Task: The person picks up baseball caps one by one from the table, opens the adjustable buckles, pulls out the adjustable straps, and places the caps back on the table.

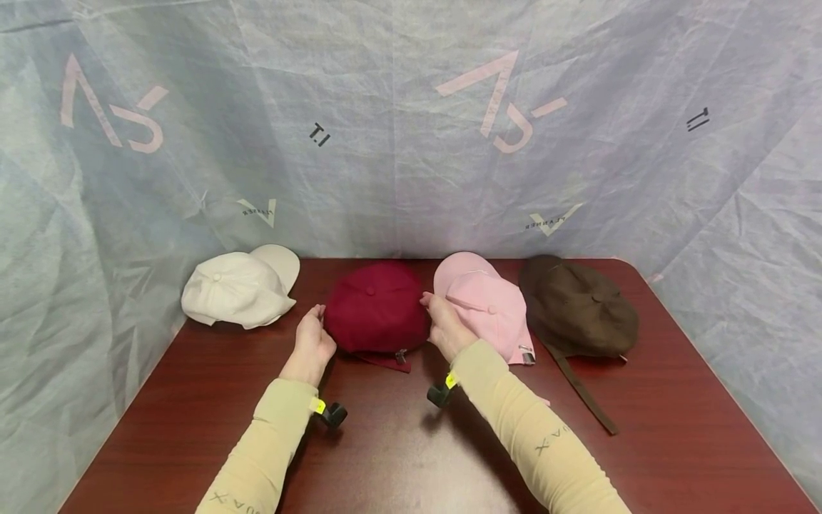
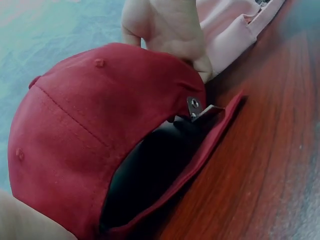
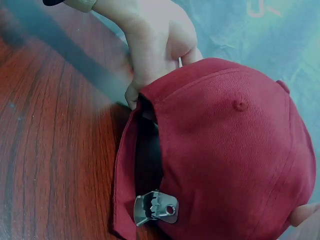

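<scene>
A dark red baseball cap (image 1: 375,314) sits at the middle of the table's far side, its crown up and its back toward me. My left hand (image 1: 312,341) grips its left side, as the right wrist view also shows with the left hand (image 3: 160,37) at the lower edge. On the opposite side my right hand (image 1: 446,330) holds the cap, some of its fingers hidden behind the crown. The back opening, the strap (image 3: 125,180) and a metal buckle (image 3: 157,207) face me. The cap's brim is out of sight.
A white cap (image 1: 234,289) lies at the far left. Close by the right hand is a pink cap (image 1: 491,310), and right of it a brown cap (image 1: 591,310) whose long strap (image 1: 584,392) trails toward me. A grey printed sheet (image 1: 398,143) hangs behind the brown table (image 1: 392,457).
</scene>
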The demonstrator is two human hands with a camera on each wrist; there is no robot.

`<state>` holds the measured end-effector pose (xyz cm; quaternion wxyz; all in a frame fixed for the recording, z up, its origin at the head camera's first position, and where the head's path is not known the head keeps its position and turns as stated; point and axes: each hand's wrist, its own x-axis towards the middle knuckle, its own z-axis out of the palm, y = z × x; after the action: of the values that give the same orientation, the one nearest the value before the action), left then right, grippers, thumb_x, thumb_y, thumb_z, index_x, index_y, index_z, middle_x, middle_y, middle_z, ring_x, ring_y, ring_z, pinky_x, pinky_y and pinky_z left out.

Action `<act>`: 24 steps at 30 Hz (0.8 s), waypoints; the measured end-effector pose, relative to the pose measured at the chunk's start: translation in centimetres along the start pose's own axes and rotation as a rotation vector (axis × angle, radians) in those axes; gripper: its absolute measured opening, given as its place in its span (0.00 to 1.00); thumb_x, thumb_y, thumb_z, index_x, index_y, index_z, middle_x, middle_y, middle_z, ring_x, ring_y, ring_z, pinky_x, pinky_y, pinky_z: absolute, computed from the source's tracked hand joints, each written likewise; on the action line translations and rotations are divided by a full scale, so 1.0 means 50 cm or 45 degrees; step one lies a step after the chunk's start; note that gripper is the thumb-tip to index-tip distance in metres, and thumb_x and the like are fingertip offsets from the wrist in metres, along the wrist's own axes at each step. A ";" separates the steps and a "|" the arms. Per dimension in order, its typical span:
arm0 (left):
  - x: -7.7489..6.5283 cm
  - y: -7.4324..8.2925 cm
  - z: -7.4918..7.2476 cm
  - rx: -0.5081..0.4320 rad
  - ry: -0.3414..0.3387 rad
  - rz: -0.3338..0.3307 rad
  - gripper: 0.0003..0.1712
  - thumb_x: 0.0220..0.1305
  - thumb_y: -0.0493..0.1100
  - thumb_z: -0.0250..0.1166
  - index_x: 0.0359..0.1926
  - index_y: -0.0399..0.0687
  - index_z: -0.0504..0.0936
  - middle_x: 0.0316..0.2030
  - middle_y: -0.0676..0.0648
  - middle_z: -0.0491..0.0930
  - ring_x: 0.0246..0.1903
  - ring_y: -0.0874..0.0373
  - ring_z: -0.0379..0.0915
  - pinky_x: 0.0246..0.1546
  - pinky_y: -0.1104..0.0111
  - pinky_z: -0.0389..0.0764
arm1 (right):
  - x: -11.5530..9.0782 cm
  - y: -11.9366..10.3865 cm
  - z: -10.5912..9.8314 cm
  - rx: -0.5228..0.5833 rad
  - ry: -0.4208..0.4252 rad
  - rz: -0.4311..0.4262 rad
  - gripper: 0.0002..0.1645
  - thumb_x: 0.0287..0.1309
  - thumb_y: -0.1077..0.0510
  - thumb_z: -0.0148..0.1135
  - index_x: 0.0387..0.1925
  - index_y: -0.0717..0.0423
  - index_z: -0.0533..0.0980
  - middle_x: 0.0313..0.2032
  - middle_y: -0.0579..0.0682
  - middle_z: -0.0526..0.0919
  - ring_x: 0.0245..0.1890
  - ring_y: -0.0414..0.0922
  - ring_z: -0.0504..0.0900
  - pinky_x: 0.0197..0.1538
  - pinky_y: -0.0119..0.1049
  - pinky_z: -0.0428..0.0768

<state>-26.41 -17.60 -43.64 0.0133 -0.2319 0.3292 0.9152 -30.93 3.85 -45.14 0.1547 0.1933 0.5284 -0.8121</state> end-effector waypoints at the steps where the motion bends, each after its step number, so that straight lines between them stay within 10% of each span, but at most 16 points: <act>1: 0.000 -0.001 0.001 0.009 0.000 0.002 0.07 0.76 0.45 0.36 0.40 0.52 0.59 0.41 0.56 0.59 0.47 0.67 0.60 0.56 0.76 0.61 | 0.002 0.001 -0.004 0.001 -0.011 -0.016 0.21 0.57 0.64 0.41 0.53 0.50 0.66 0.48 0.47 0.68 0.47 0.43 0.70 0.52 0.41 0.70; 8: -0.004 -0.008 0.009 0.105 -0.029 0.039 0.11 0.75 0.45 0.38 0.53 0.51 0.62 0.58 0.53 0.60 0.63 0.63 0.53 0.64 0.75 0.56 | 0.144 0.052 -0.046 -0.189 0.002 -0.171 0.34 0.52 0.64 0.52 0.64 0.53 0.65 0.66 0.50 0.58 0.62 0.46 0.59 0.63 0.41 0.61; 12: -0.008 -0.008 0.011 0.248 -0.077 0.089 0.31 0.74 0.43 0.42 0.73 0.48 0.44 0.73 0.53 0.42 0.71 0.63 0.36 0.70 0.71 0.43 | 0.014 0.004 -0.008 -0.194 0.011 -0.129 0.35 0.58 0.67 0.49 0.68 0.56 0.57 0.68 0.56 0.54 0.65 0.52 0.57 0.67 0.48 0.59; 17: -0.016 -0.007 0.009 0.451 -0.103 0.154 0.37 0.73 0.44 0.43 0.74 0.48 0.34 0.74 0.53 0.28 0.71 0.60 0.19 0.71 0.64 0.28 | -0.123 -0.044 0.024 -0.178 -0.011 -0.083 0.34 0.63 0.67 0.46 0.70 0.60 0.52 0.68 0.61 0.53 0.62 0.52 0.60 0.65 0.48 0.62; 24: -0.029 -0.006 0.007 0.659 -0.137 0.219 0.37 0.74 0.46 0.43 0.74 0.50 0.34 0.74 0.52 0.30 0.72 0.58 0.23 0.71 0.61 0.29 | -0.098 -0.031 0.014 -0.141 -0.006 -0.022 0.31 0.60 0.67 0.43 0.66 0.51 0.56 0.61 0.58 0.59 0.54 0.51 0.64 0.61 0.53 0.64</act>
<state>-25.20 -16.97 -42.97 0.0120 -0.1431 0.5695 0.8094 -27.44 4.05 -41.32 0.1593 0.1779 0.5738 -0.7834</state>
